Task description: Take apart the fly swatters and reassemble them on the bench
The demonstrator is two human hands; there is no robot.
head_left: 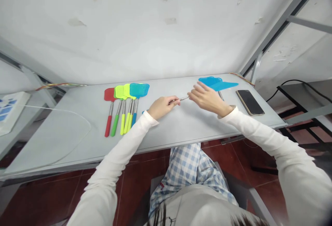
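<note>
My left hand (163, 107) is closed round a fly swatter (184, 98) near the middle of the table, its thin metal shaft reaching right. A bit of blue handle shows beyond my left wrist. The thumb and forefinger of my right hand (207, 99) pinch the shaft's other end, with the remaining fingers loosely stretched. Just behind that hand are blue swatter heads (225, 86), with a piece of metal shaft below them; which head belongs to the held swatter is partly hidden.
On the left lie several fly swatters: a red one (109, 94), yellow-green ones (120, 92) and a blue one (139, 90). A phone (250, 102) rests at the right. A white cord (89, 124) curves over the table (64, 136). Behind stands a white wall (129, 39).
</note>
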